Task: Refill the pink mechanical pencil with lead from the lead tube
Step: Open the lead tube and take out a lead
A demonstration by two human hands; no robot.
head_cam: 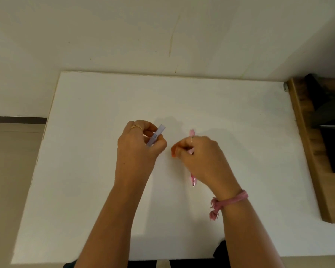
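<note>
Hands: 2 | left hand (pixel 137 144): 1 lead tube (pixel 156 135) | right hand (pixel 199 157): 1 pink pencil (pixel 192 133)

Single head-worn view, steeply down onto white table (pixel 104 190), close.

Both forearms are bare from the lower edge of the view to the wrists; no sleeves show. The left hand (pixel 138 146) wears a thin gold-coloured ring (pixel 135 127) on one finger, with a small raised piece on top. The right hand (pixel 201 159) has a slim ring (pixel 192 139) too, pale and hard to make out. Around the right wrist sits a pink fabric band (pixel 232 200), like a hair tie, knotted, with frayed pink ends (pixel 213 209) dangling on the inner side. The nails on the right hand look orange-tinted, though blurred.
</note>
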